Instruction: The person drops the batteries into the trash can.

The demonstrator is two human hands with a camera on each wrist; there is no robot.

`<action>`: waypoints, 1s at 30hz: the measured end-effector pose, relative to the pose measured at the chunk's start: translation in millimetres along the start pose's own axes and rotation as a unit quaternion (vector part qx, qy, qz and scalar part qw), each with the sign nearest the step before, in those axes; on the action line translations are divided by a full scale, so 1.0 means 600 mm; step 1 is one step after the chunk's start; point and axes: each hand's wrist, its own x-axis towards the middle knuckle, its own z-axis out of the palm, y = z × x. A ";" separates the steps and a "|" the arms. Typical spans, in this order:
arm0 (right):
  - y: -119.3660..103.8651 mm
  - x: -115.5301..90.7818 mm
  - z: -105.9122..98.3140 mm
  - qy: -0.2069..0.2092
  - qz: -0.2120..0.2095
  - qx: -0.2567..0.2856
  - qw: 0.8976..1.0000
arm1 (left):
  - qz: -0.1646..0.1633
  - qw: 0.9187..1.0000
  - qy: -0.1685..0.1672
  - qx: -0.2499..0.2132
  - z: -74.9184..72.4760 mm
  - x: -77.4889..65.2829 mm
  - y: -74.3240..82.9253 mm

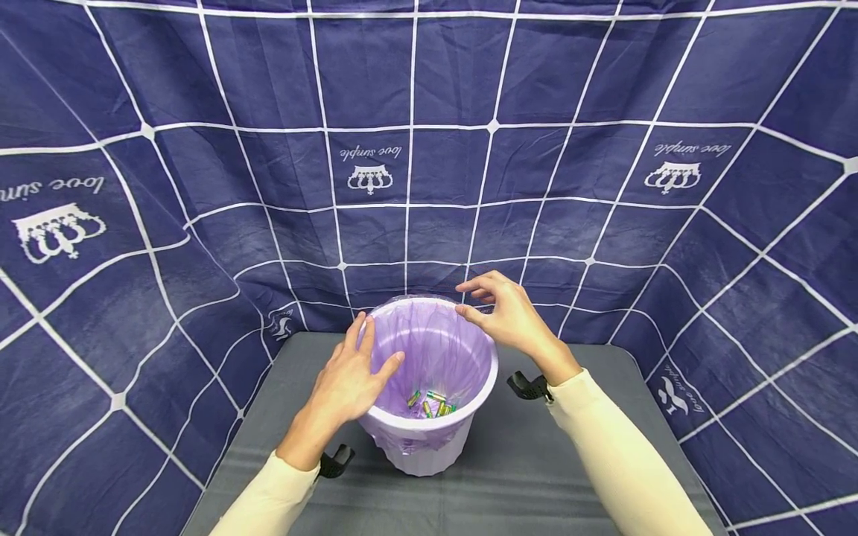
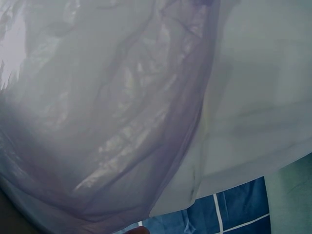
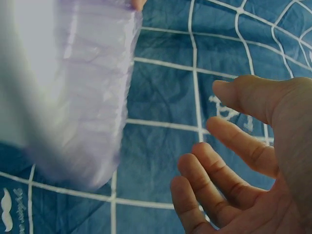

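Observation:
A white bin lined with a thin purple plastic bag stands upright, the bag folded over its rim. Several small green-and-gold batteries lie at the bottom of the bag. My left hand is at the left side of the rim, fingers extended and thumb reaching over the opening; whether it touches the rim I cannot tell. Above the right back rim, my right hand has its fingers spread and loosely bent. The right wrist view shows nothing in that hand, apart from the bag.
Under the bin is a dark grey padded surface. A blue cloth with white grid lines hangs behind and on both sides, close behind the bin. Black wrist mounts sit below both wrists.

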 end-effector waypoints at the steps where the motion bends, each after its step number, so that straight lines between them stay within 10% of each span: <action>1: 0.005 -0.005 -0.002 0.002 0.003 0.005 1.000 | 0.001 1.000 0.000 0.000 0.000 0.000 0.000; 30: 0.211 -0.144 -0.046 0.041 0.104 -0.016 0.994 | 0.006 1.000 0.007 -0.003 0.004 0.000 0.000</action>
